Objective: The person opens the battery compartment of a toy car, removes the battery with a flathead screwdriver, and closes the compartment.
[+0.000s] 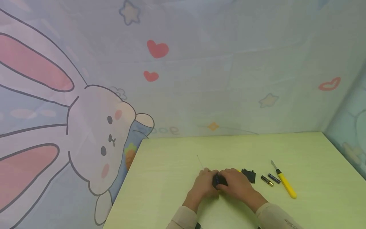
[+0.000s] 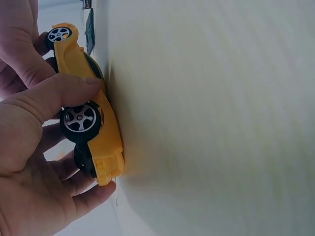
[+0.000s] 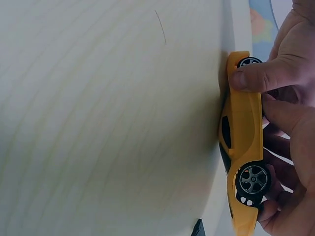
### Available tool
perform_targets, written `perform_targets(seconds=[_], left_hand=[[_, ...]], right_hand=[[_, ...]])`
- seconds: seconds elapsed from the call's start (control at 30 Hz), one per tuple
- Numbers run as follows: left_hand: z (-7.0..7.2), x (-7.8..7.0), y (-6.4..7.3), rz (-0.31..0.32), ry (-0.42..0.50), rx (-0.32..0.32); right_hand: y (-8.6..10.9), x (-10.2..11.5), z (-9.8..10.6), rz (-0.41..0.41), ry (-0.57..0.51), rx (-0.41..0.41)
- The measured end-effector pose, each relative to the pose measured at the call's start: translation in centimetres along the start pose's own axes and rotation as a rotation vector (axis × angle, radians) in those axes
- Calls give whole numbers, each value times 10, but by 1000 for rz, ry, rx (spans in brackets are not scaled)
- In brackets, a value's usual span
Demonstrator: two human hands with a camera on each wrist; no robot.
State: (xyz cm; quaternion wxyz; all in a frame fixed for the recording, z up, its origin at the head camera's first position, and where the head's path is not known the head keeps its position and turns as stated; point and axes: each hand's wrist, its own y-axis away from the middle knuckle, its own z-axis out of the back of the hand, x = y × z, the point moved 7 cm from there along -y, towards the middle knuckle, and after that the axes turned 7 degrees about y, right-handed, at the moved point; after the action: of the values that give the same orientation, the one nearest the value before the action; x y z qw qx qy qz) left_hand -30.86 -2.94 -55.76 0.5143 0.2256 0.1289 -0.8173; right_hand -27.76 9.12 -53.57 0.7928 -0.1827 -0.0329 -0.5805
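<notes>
A yellow toy car [image 2: 106,128] is held upside down, its roof side close over the table and its black underside [image 1: 219,182] facing up. My left hand [image 1: 203,184] grips one end, the thumb [image 2: 74,91] pressed on the yellow side near a black wheel [image 2: 80,118] with silver spokes. Holding the other end is my right hand [image 1: 237,186], its fingers curled at the car's underside by the other wheel [image 3: 253,179]. The two hands cover most of the car in the head view.
Right of the hands lie a black plastic cover [image 1: 248,176], one black-and-gold battery [image 1: 267,180], one dark battery [image 1: 274,178] and a yellow-handled screwdriver [image 1: 286,183]. A thin wire [image 1: 200,161] extends beyond the left hand. A printed cloth [image 1: 200,79] hangs behind the table [image 1: 160,159].
</notes>
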Motion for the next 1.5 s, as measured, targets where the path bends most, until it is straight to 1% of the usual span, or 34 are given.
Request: perform_targets(seconds=[0.07, 0.17, 0.27, 0.43, 0.53, 0.67, 0.77, 0.87, 1.0, 1.2, 1.3, 1.37, 1.5], left_hand=[[-1, 1, -1, -3, -1, 0], [-1, 2, -1, 9, 12, 4], [0, 1, 0, 20, 15, 8], [2, -1, 0, 15, -2, 15], [3, -1, 1, 17, -5, 13], [4, -1, 2, 15, 1, 9], [4, -1, 2, 7, 1, 9], [4, -1, 2, 2, 0, 8], [3, -2, 3, -1, -4, 13], [2, -2, 3, 13, 23, 18], [2, -3, 3, 10, 18, 15], [2, -3, 4, 0, 8, 13], [3, -3, 4, -1, 6, 14]], right_hand=[[-1, 0, 1, -4, -3, -4], [-2, 0, 2, -7, -6, -2], [-3, 0, 2, -6, -4, 11], [-3, 1, 2, 8, 1, 39], [-3, 4, 4, 54, 17, 32], [-1, 6, 4, 135, 44, -9], [0, 6, 3, 160, 40, -34], [0, 6, 3, 161, 31, -39], [0, 6, 1, 150, 19, -21], [-3, 5, -1, 111, 1, 11], [-4, 4, -1, 95, -7, 17], [-4, 4, 0, 94, -15, 17], [-2, 5, 4, 85, -20, 4]])
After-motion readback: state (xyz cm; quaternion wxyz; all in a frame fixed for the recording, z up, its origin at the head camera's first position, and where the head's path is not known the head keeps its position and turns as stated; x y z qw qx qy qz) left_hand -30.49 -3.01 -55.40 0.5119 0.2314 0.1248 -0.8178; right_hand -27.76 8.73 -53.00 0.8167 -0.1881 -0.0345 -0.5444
